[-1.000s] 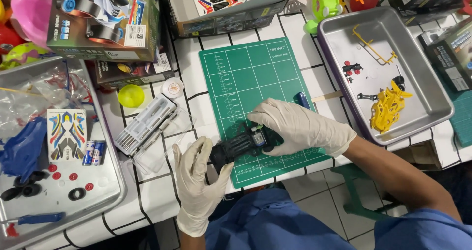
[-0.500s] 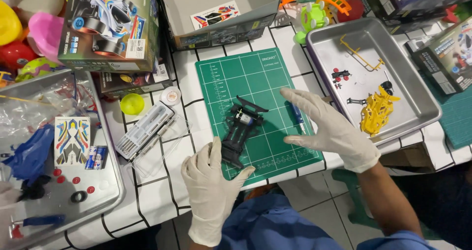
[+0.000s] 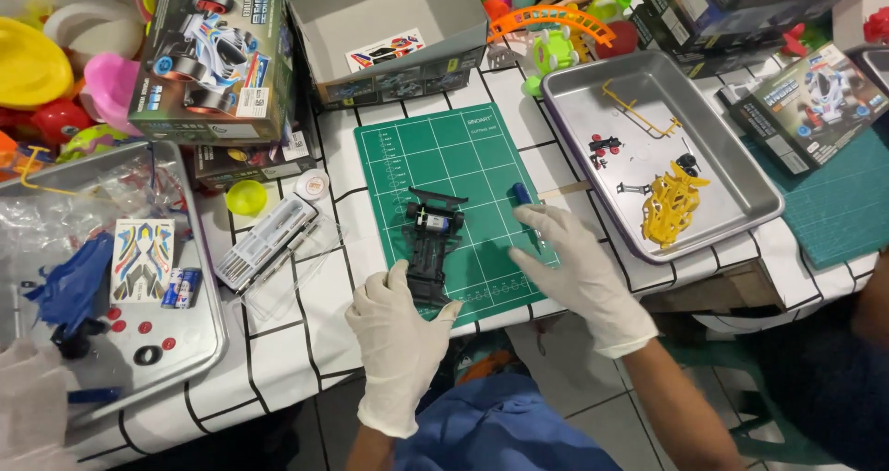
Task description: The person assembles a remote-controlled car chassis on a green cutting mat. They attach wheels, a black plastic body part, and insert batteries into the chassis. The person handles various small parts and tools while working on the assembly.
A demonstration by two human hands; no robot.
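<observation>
Listing what we see on the green mat (image 3: 463,156): one black chassis (image 3: 430,253) lying flat near the mat's front edge, a small motor at its far end. Our left hand (image 3: 400,337), gloved, lies open with the fingertips touching the chassis's near end, gripping nothing. Our right hand (image 3: 574,267), gloved, is spread open over the mat's right edge, its fingertips at a blue-handled driver (image 3: 524,197); we cannot tell whether it touches the driver. Beside the mat: a tool case (image 3: 264,241) to the left, a steel tray (image 3: 732,170) with yellow parts (image 3: 671,207) to the right. For good work, we judge it best to pin the chassis square with the left hand and close the right fully on the driver's handle before lifting
</observation>
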